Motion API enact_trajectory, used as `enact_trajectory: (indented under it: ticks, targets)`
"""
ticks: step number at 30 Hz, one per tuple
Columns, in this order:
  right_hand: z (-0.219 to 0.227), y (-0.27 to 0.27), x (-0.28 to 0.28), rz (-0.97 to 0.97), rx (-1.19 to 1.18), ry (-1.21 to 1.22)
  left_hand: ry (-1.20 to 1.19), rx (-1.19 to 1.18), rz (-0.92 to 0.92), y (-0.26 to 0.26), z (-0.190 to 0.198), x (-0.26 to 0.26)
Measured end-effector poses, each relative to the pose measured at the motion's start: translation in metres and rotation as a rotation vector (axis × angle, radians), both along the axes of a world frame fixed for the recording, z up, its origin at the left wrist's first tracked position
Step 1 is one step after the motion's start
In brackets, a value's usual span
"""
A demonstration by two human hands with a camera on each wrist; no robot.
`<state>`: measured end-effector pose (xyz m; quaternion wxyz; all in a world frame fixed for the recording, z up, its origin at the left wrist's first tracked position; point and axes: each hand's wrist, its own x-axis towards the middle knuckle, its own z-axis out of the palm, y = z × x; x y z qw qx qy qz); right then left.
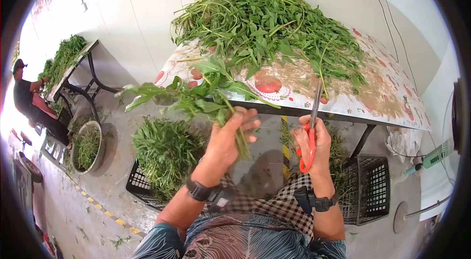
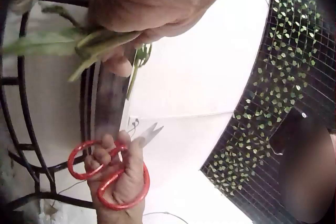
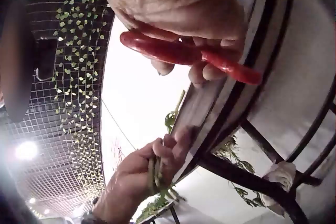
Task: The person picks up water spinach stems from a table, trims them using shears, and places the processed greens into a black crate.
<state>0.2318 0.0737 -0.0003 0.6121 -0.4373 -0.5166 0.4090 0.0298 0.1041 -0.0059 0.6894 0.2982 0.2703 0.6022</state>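
Note:
My left hand [image 1: 226, 136] grips a bunch of leafy green stems [image 1: 196, 99], its leaves spreading to the left and the stem ends hanging below the fingers. In the right wrist view the stems [image 3: 152, 175] run between fingers and thumb. My right hand [image 1: 320, 143] holds red-handled scissors [image 1: 317, 104], blades pointing up and away from me. Seen from the left wrist, fingers pass through the red loops [image 2: 73, 169] and the blade tips are slightly parted. Both hands are at the table's near edge, the scissors apart from the bunch. Beyond them a large heap of the same greens [image 1: 260, 23] covers the back of the table.
The table's fruit-patterned cloth [image 1: 343, 107] carries brown dirt. Below, a black crate [image 1: 140, 180] with piled greens [image 1: 164, 151] stands left, another black crate [image 1: 373, 188] right. Farther left are a basin [image 1: 100, 148] of greens, a second table [image 1: 73, 67] and another person [image 1: 32, 94].

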Motion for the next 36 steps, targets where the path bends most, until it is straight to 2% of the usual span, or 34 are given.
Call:
enact_trajectory:
  ticks: [2, 5, 6, 9, 10, 13, 17, 19, 21, 25, 26, 29, 32, 35, 36]
  targets:
    - [0.002, 0.001, -0.008, -0.119, 0.036, -0.058, -0.036, 0.001, -0.007, 0.003, 0.001, 0.008]
    - [0.011, 0.017, -0.025, -0.28, 0.357, -0.276, -0.03, 0.008, -0.04, 0.003, 0.002, 0.01]
    - [0.027, 0.017, -0.031, -0.349, 0.4, -0.448, -0.028, 0.014, -0.038, 0.002, 0.002, 0.01]
    - [0.04, 0.039, -0.043, -0.312, 0.496, -0.791, -0.053, 0.023, -0.038, 0.002, 0.005, 0.012]
    - [0.04, 0.047, -0.047, -0.369, 0.629, -0.88, -0.081, 0.019, -0.036, 0.002, 0.005, 0.014]
    - [0.042, 0.05, -0.054, -0.321, 0.558, -0.8, -0.092, 0.01, -0.02, 0.0, 0.007, 0.015]
    - [0.033, 0.029, -0.058, -0.019, 0.45, -0.684, -0.083, -0.081, 0.051, 0.004, -0.006, 0.012]
    - [0.033, 0.018, -0.054, 0.192, 0.301, -0.652, -0.128, 0.043, -0.046, 0.008, -0.015, 0.005]
    - [0.039, 0.013, -0.043, 0.146, 0.331, -0.631, -0.086, 0.0, -0.053, 0.002, -0.005, 0.004]
    - [0.059, 0.035, 0.006, -0.393, 0.332, -0.728, -0.152, 0.024, -0.058, -0.002, 0.002, -0.002]
    - [0.063, 0.044, 0.02, -0.526, 0.361, -0.881, -0.154, 0.024, -0.075, -0.003, 0.002, -0.004]
    - [0.059, 0.068, 0.054, -0.663, 0.26, -1.197, -0.132, 0.008, -0.085, -0.006, 0.006, -0.001]
    - [0.063, 0.074, 0.063, -0.562, 0.125, -1.181, -0.094, -0.003, -0.114, -0.01, 0.008, 0.001]
    - [0.062, 0.073, 0.069, -0.54, 0.28, -0.86, -0.088, -0.009, -0.14, -0.011, 0.008, 0.001]
    - [0.064, 0.071, 0.073, -0.471, 0.234, -0.668, -0.089, -0.019, -0.138, -0.011, 0.008, 0.001]
